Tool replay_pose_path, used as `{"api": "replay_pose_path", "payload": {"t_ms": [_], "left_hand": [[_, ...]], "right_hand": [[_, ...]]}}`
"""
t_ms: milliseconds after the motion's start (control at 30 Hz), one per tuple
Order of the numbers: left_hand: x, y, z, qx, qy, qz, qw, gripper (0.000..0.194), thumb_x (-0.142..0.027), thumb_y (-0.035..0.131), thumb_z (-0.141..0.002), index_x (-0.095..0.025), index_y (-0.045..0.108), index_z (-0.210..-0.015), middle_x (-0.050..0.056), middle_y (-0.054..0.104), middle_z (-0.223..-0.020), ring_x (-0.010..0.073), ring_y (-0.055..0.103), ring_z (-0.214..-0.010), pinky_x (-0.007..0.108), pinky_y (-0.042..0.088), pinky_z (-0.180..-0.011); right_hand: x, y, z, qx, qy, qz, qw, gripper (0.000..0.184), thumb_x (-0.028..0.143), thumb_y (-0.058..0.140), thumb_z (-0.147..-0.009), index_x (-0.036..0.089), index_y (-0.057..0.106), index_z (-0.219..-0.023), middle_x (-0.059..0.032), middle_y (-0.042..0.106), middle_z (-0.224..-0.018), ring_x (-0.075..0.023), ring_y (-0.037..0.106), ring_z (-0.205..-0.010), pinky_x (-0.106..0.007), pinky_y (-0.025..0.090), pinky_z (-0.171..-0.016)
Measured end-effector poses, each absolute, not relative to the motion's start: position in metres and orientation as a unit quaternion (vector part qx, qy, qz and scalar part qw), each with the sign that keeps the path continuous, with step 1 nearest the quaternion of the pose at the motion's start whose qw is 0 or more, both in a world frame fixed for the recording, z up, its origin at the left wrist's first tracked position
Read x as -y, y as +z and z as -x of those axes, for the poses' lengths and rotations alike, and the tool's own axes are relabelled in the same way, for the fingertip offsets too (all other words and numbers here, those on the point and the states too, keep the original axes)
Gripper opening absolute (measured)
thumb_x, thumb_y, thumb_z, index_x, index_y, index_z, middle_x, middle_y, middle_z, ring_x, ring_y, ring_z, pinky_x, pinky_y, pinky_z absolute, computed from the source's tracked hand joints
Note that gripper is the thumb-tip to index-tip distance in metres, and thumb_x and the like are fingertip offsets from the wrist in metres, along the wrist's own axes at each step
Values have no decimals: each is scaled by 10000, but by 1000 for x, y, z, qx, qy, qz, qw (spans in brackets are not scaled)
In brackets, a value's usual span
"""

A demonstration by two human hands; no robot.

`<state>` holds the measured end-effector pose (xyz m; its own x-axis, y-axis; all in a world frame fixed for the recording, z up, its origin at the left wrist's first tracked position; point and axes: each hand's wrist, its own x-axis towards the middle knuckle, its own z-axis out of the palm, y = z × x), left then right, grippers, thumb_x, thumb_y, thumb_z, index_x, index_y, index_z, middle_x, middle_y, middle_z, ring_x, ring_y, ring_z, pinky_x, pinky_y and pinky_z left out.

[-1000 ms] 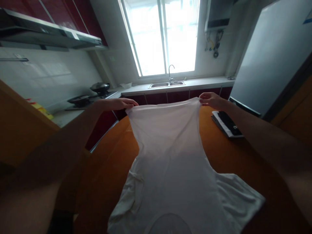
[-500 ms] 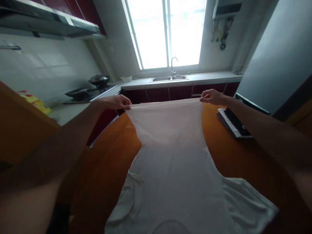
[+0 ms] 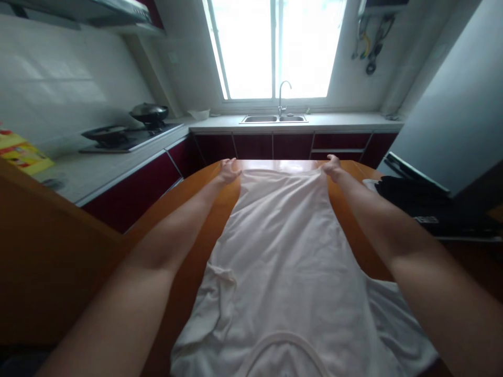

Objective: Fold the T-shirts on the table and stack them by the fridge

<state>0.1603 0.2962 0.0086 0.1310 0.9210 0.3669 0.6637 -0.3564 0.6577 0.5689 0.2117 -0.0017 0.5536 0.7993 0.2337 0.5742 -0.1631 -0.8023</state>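
Note:
A white T-shirt (image 3: 286, 251) lies spread on the wooden table (image 3: 196, 209), its neckline towards me and its hem at the far end. My left hand (image 3: 228, 170) is closed at the hem's left corner. At the right corner, my right hand (image 3: 332, 166) grips the fabric. Diagonal creases run across the shirt's body. The left sleeve is bunched up, while the right sleeve lies partly beneath my forearm. My fingertips are small and slightly blurred.
Dark folded clothing (image 3: 412, 201) lies at the table's right side, by the fridge (image 3: 451, 115). Beyond the table are a counter with a sink (image 3: 261, 119), and a stove with a lidded wok (image 3: 149, 112) on the left. A yellow packet (image 3: 23, 154) stands far left.
Both hands have lowered the hem from the air onto the table. The hem now looks farther off, and the hands are closer together in view. My view has tilted down slightly.

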Motion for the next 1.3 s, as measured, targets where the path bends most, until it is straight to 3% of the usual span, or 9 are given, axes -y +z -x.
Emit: {"api": "replay_pose_path", "payload": {"t_ms": [100,233,533,667,800,967,1100,1200,1300], "left_hand": [[-272,-21,-172,-504,344,-777,156,564,-157,704,-711,-124,644,-1271,157,492,-1371,342,423,-1366,426,287,-1204],[-197,-25,-154,-447,286,-840,115,364,-199,607,-810,-168,699,-1161,125,578,-1242,321,517,-1253,454,354,-1156],[53,-25,-84,-431,176,-872,152,347,-408,695,-839,-262,678,-1153,63,671,-1077,254,647,-986,360,514,-897],[76,-49,-72,-455,200,-846,192,327,-307,623,-836,-255,678,-1154,59,702,-1092,247,662,-1013,344,518,-900],[41,-46,-41,-516,283,-765,262,347,-300,577,-761,-183,692,-1067,42,692,-844,209,667,-739,317,550,-697],[23,-23,23,-683,342,-629,147,393,-179,589,-690,-145,651,-1076,99,658,-991,265,674,-952,404,564,-888],[64,-24,8,-575,363,-733,-15,349,-131,530,-792,-185,672,-1106,120,617,-1175,278,620,-1142,409,478,-1061],[98,-33,-38,-435,306,-846,37,248,-182,489,-908,-225,703,-1025,69,686,-1102,234,653,-1076,368,502,-1016],[116,-44,-72,-362,229,-900,77,291,-309,516,-970,-239,692,-1192,75,678,-1264,240,616,-1200,385,459,-1074]], "right_hand": [[-193,-22,-549,486,96,754,430,637,87,618,-693,136,571,-1326,-216,510,-1409,-370,481,-1328,-501,391,-1127],[-123,-38,-520,627,44,685,367,525,119,549,-768,139,617,-1288,-189,485,-1456,-364,388,-1412,-499,304,-1200],[117,-62,-510,716,-5,606,345,343,224,460,-930,217,632,-1227,-123,529,-1437,-288,442,-1396,-508,371,-1174],[172,-77,-514,698,-12,625,349,306,250,484,-923,227,657,-1173,-120,550,-1412,-302,468,-1374,-520,394,-1157],[199,-85,-516,693,-19,632,346,316,273,477,-927,207,663,-1173,-139,562,-1394,-313,487,-1352,-544,404,-1144],[223,-88,-517,684,-40,635,357,328,268,454,-926,194,679,-1152,-161,591,-1344,-338,496,-1339,-570,413,-1126],[239,-85,-491,715,-19,595,367,356,158,410,-914,215,694,-1119,-130,614,-1333,-298,518,-1330,-530,427,-1123],[245,-79,-457,774,37,537,334,389,132,383,-939,246,707,-1122,-94,647,-1303,-249,585,-1262,-443,488,-1069],[247,-75,-432,811,55,510,281,361,210,410,-985,250,681,-1220,-94,631,-1352,-242,581,-1277,-412,484,-1070]]}}
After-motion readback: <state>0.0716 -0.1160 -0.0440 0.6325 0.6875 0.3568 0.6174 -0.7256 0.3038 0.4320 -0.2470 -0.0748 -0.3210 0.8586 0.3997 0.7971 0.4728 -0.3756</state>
